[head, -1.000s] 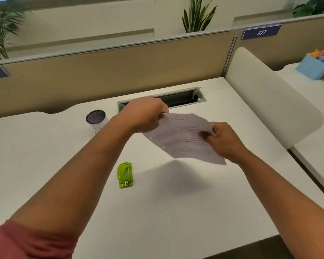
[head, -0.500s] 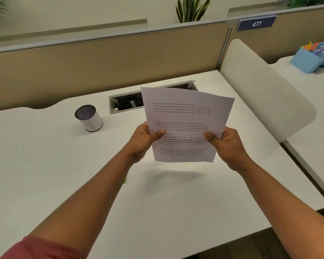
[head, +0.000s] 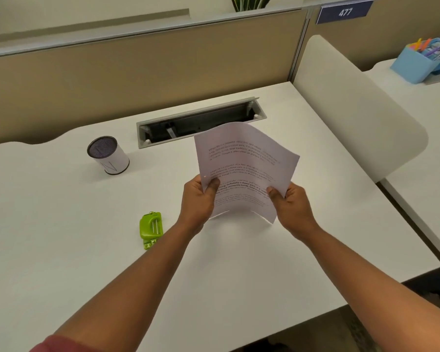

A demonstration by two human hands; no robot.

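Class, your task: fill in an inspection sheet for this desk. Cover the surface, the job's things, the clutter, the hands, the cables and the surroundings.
Surface: white desk, plain, with a wavy back edge.
Job's things: printed paper, bowed and held above the desk.
Clutter: small green tool, perhaps a stapler, lying left of the hands; white cup with a dark top, standing farther back.
Hands: left hand and right hand each pinch a lower side edge of the paper, thumbs on the printed face.
Cables: nothing seen on the desk; the open cable slot is too dark to tell.
Surroundings: tan partition, sign reading 477, plant, blue pen box on the next desk.
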